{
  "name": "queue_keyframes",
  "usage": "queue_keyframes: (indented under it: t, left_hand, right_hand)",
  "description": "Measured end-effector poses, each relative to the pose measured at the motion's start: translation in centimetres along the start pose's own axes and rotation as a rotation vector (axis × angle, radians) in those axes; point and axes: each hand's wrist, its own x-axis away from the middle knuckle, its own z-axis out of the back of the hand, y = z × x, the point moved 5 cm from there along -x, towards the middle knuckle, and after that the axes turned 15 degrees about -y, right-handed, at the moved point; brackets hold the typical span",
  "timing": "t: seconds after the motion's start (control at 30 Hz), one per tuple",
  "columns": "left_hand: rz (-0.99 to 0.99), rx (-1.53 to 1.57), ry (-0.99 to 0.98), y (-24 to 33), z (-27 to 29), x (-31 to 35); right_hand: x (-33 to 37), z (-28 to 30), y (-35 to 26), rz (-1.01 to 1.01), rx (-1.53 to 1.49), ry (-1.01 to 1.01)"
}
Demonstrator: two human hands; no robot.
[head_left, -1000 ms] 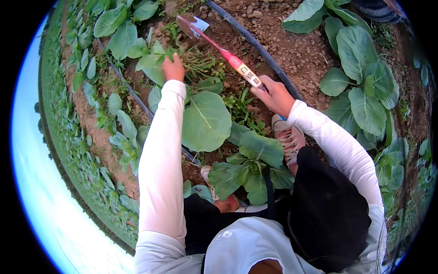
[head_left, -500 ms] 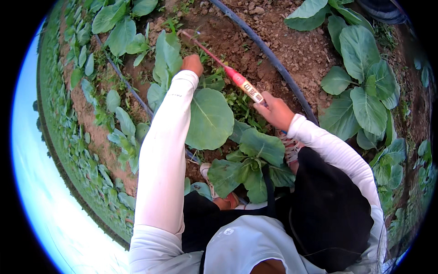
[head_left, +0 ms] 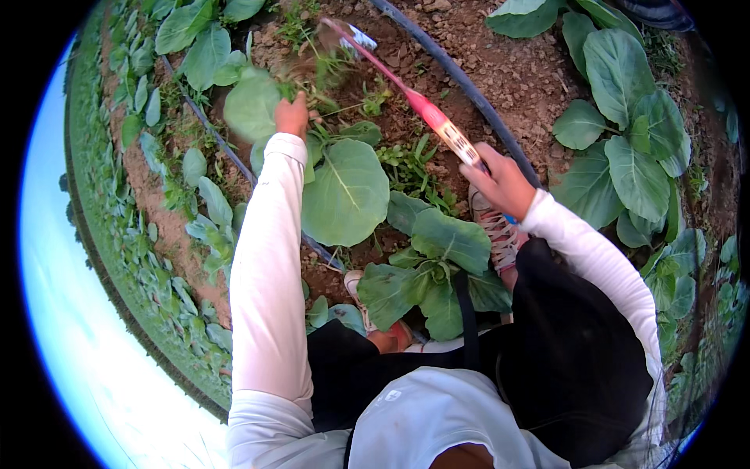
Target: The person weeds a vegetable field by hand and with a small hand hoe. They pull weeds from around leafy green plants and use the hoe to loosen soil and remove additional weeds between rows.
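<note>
Seen from above: clearing growth by hand and hoe around a broad-leaved brassica plant (head_left: 345,191), to judge by the placing of both hands. Holding a short-handled hoe (head_left: 443,127) in the right hand (head_left: 500,186), with fingers wrapped round the red-and-pale grip; slanting up and leftward from there to a metal blade (head_left: 357,35) over or against brown soil (head_left: 414,66), with contact impossible to tell. Reaching with the left hand (head_left: 293,119) to blurred weeds (head_left: 322,72), just below them and beside a round leaf (head_left: 251,105); with fingers partly bent, but impossible to tell whether clamped on stems. Lying mostly between left hand and blade: the weeds. Growing beside the large leaf, toward the right hand: low green weeds (head_left: 410,168). Best read as the loosening-and-pulling step, unfinished. Calls next for a secure pinch low on the stems and a shallow stroke of the blade, well apart from fingers, leaves and the dark hose (head_left: 469,90) beyond.
</note>
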Motion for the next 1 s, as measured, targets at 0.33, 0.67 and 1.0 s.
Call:
queue_keyframes:
  t: [0.33, 0.67, 1.0]
  left_hand:
    - [-0.096, -0.141, -0.062, 1.2, -0.6, -1.3]
    - [-0.383, 0.258, 0.15, 5.3, 0.5, -0.4]
    - [-0.297, -0.816, -0.195, 1.4, -12.7, 1.5]
  right_hand:
    - [-1.9, -2.9, 1.1, 0.002, -0.057, -0.05]
    - [-3.0, -3.0, 0.7, 0.01, -0.087, -0.011]
    - [1.4, 0.3, 1.6, -0.009, 0.048, 0.061]
